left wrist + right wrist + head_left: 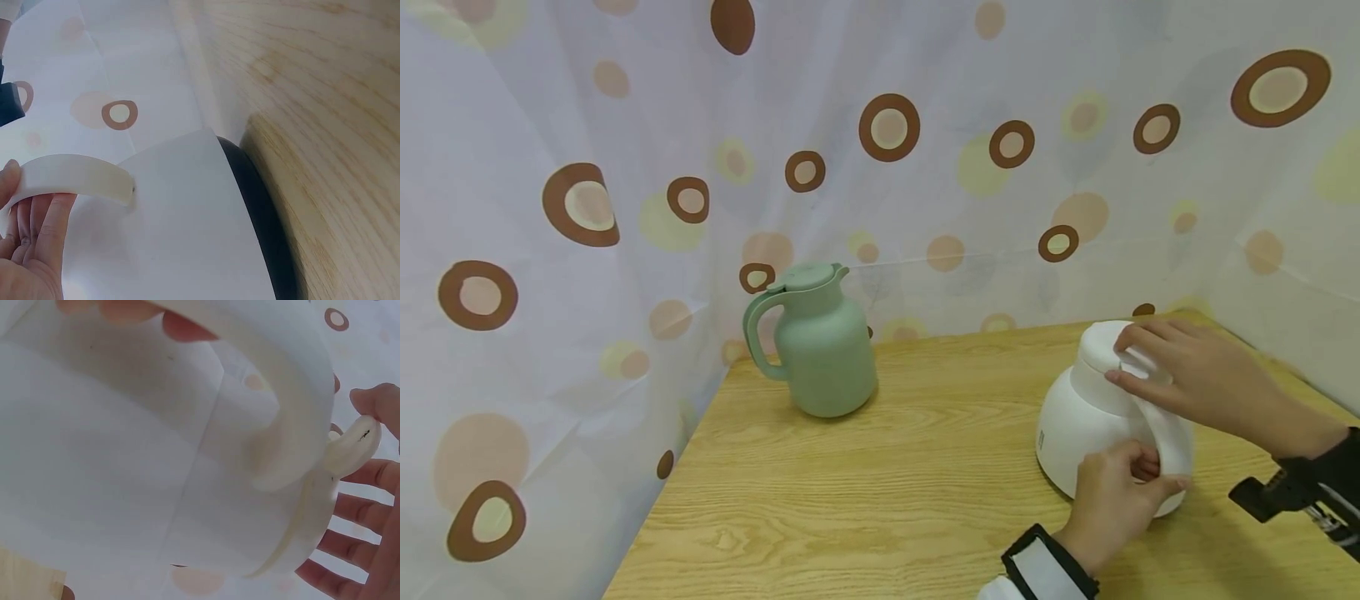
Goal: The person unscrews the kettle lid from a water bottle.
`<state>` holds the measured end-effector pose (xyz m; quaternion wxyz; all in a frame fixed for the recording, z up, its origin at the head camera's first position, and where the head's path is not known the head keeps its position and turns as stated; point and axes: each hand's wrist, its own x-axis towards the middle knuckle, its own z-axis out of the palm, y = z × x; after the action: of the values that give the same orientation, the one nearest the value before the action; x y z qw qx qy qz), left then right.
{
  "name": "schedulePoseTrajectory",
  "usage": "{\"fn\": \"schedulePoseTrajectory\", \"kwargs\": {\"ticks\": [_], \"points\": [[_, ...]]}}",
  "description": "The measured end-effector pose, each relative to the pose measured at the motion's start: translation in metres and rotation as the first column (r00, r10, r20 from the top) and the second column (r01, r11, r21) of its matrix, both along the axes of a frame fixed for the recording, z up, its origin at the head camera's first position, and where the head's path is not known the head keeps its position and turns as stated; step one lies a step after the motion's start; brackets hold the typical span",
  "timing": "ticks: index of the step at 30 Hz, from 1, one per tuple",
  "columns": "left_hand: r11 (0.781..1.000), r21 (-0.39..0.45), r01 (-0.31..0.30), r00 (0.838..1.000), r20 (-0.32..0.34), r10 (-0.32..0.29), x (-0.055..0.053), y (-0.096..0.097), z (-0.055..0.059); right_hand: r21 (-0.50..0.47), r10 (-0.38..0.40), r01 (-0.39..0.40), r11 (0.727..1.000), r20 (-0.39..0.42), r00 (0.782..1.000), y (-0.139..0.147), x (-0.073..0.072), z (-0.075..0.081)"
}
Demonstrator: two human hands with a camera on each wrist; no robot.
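A white thermos jug [1063, 429] stands upright at the right of the table, its handle turned toward the near right side. My left hand [1108, 500] grips the lower part of the handle; in the left wrist view the fingers pass under the white handle [81, 174]. On top, my right hand [1195, 371] holds the lid [1097, 346], fingers spread over it. The right wrist view shows the thumb against the small lid lever [357, 447], with the fingers behind the lid. The black base [250, 212] of the jug shows in the left wrist view.
A light green jug [827, 350] with a handle stands farther back on the left of the wooden table [850, 500]. A white curtain [850, 208] with brown and yellow circles runs along the table's back and sides.
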<state>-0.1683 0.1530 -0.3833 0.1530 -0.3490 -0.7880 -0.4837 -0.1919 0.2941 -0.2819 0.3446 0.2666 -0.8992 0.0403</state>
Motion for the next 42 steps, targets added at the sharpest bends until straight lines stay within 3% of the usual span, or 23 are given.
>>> {"fn": "schedulePoseTrajectory", "kwargs": {"ticks": [5, 14, 23, 26, 29, 32, 35, 38, 40, 42], "points": [[1.0, -0.007, -0.005, 1.0, -0.015, 0.005, 0.0, -0.001, -0.001, 0.0, 0.043, -0.043, 0.999, -0.01, 0.999, 0.004, -0.003, -0.002], [1.0, -0.008, -0.01, 1.0, -0.02, 0.01, -0.001, 0.0, -0.003, -0.097, 0.116, -0.109, 0.989, 0.065, 0.991, 0.018, -0.007, -0.007], [1.0, -0.016, -0.024, 0.997, -0.071, 0.023, -0.001, -0.001, -0.003, -0.176, 0.202, -0.18, 0.968, 0.116, 0.972, 0.028, -0.009, -0.007], [1.0, -0.006, -0.01, 0.998, -0.055, 0.01, -0.001, 0.0, -0.002, -0.155, 0.148, -0.127, 0.98, 0.135, 0.98, 0.025, -0.006, -0.004], [1.0, 0.008, 0.007, 0.999, -0.041, -0.007, -0.001, 0.0, -0.002, -0.116, 0.03, -0.01, 0.993, 0.17, 0.985, 0.017, -0.004, 0.001], [1.0, 0.012, 0.015, 0.999, -0.034, -0.015, -0.001, 0.0, 0.0, -0.078, -0.076, 0.093, 0.993, 0.197, 0.977, 0.007, -0.004, 0.006], [1.0, 0.002, 0.015, 1.0, -0.02, -0.015, 0.0, -0.001, 0.001, -0.024, -0.135, 0.143, 0.989, 0.214, 0.967, -0.001, -0.007, 0.009], [1.0, -0.005, 0.016, 1.0, -0.001, -0.016, 0.0, -0.001, 0.002, 0.029, -0.148, 0.145, 0.989, 0.206, 0.967, -0.005, -0.01, 0.009], [1.0, -0.002, 0.018, 1.0, 0.002, -0.018, 0.0, -0.001, 0.002, 0.139, -0.088, 0.071, 0.988, 0.122, 0.989, -0.006, -0.012, 0.007], [1.0, -0.002, 0.019, 1.0, 0.001, -0.019, 0.0, -0.002, 0.001, 0.244, -0.016, 0.009, 0.97, 0.027, 1.0, -0.006, -0.014, 0.004]]}}
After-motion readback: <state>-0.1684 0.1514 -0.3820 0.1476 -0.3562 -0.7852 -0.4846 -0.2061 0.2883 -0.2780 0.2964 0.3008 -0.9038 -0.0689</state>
